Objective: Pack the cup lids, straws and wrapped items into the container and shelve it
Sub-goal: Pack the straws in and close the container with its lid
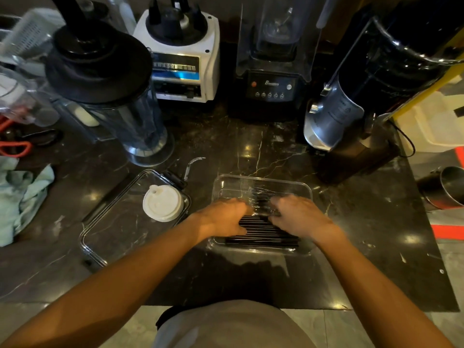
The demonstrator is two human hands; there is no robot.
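A clear plastic container (261, 180) sits on the dark marble counter in front of me. Black straws (261, 232) lie side by side in its near half. Clear-wrapped items (259, 200) lie in its middle. My left hand (223, 217) and my right hand (298, 214) are both inside the container, fingers curled down onto the wrapped items and straws. A stack of white cup lids (163, 203) rests on the container's clear lid (113, 222), which lies flat to the left.
A blender jar (120, 101), a white blender base (183, 59), a black blender (273, 71) and a grinder (356, 101) line the back. A pale green cloth (20, 194) and orange scissors (15, 149) lie at the left. A steel cup (447, 189) sits at the right edge.
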